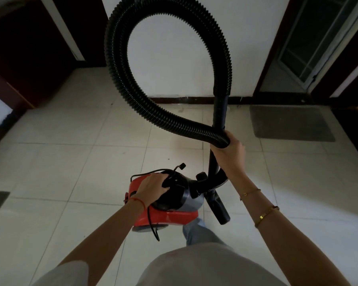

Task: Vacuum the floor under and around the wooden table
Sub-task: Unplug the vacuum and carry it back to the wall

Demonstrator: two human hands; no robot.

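My left hand (153, 185) grips the vacuum (170, 201) by its handle to carry it; my right hand (228, 146) clasps the looped hose (120, 83) off the floor (70, 162).

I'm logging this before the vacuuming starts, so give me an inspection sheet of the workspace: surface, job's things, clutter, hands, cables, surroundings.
Surface: pale tiled floor, a few small specks.
Job's things: red vacuum cleaner; black corrugated hose looping high; wand upright. No wooden table in view.
Clutter: nothing seen.
Hands: left hand grips the vacuum's top handle; right hand holds hose and wand together.
Cables: black power cord dangling from the vacuum, plug loose.
Surroundings: white wall, dark doors either side, grey mat at right.
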